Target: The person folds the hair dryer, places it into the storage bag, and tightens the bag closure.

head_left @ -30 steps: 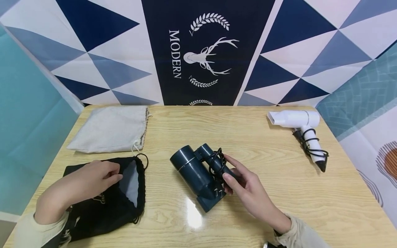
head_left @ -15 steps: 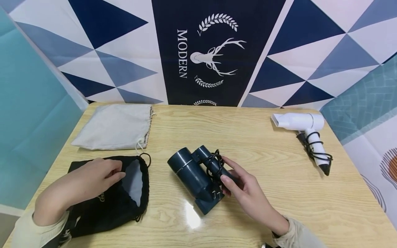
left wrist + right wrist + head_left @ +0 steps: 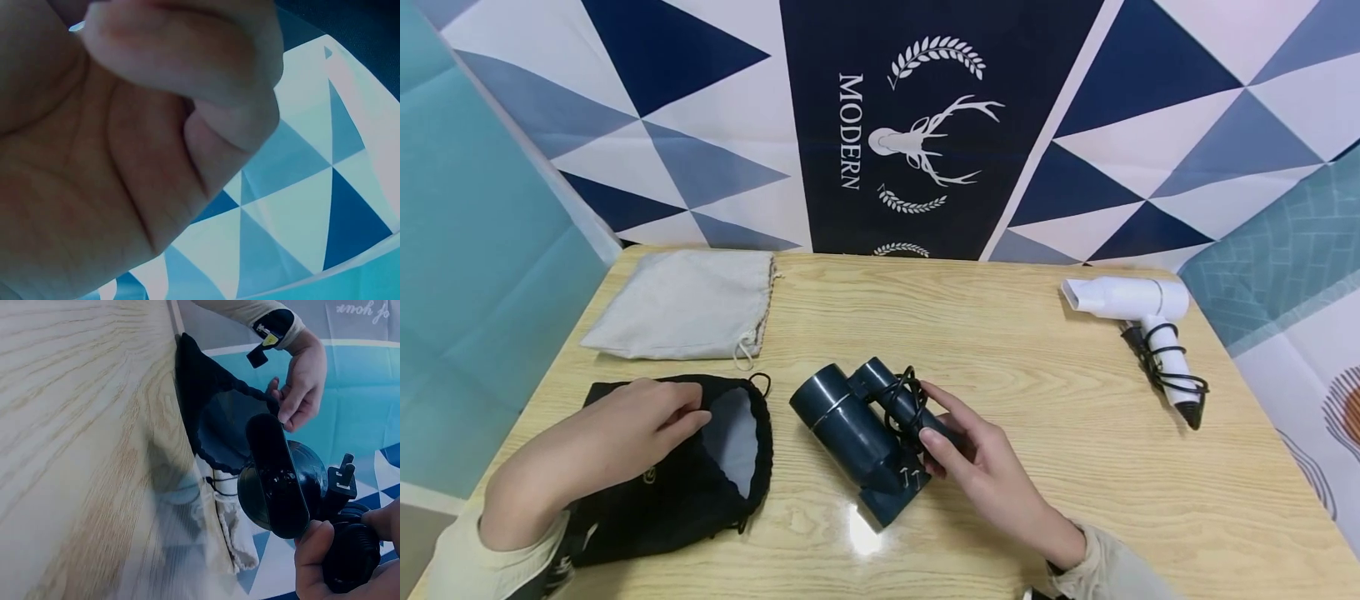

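Head view shows the worktop [image 3: 925,317], a black bag [image 3: 692,508] near its left edge, a dark blue hair dryer [image 3: 852,437] roughly midway between its side edges, barrel [image 3: 826,400] left of the right hand [image 3: 1000,479], whose fingers [image 3: 946,452] clamp the cord-wrapped handle [image 3: 874,377], and the left hand [image 3: 640,421], fingers pinching the bag's mouth [image 3: 735,442].

head view bright | table [image 3: 985,333] glare | wrist views dim | left hand [image 3: 137,150] seemingly soft

The head view looks forward and down; both close-in wrist views share its patterned wall [image 3: 910,125].
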The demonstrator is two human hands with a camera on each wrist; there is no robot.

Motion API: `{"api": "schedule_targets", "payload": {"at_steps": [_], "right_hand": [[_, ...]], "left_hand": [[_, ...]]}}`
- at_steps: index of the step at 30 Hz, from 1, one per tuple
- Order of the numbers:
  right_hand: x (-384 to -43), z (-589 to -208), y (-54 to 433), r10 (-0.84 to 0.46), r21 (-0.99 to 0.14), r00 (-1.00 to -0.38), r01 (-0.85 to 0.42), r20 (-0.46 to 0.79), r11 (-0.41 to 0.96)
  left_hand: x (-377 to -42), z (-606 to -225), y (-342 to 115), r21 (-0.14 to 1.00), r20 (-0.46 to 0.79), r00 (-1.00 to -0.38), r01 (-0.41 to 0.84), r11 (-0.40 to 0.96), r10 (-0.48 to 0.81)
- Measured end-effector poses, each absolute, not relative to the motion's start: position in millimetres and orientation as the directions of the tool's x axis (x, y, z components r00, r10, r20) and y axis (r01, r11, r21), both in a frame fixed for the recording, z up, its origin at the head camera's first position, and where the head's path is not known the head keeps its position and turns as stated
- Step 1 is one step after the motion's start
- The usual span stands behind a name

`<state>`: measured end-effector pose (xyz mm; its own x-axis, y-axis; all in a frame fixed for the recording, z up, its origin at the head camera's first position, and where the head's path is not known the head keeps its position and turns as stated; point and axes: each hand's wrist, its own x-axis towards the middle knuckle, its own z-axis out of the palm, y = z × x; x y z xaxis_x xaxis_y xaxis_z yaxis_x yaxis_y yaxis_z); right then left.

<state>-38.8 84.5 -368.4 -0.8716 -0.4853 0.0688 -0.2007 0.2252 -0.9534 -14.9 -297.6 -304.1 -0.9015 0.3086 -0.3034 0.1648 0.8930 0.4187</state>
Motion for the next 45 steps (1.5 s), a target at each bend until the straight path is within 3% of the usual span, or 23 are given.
{"api": "schedule_targets", "payload": {"at_steps": [45], "right_hand": [[-36,-365,18,-0.677,-0.931,-0.726,-0.320,0.120,0.178]], "left_hand": [[-10,-296,-291,0.409,-0.264,-0.915,0.181,0.895,0.306]]}}
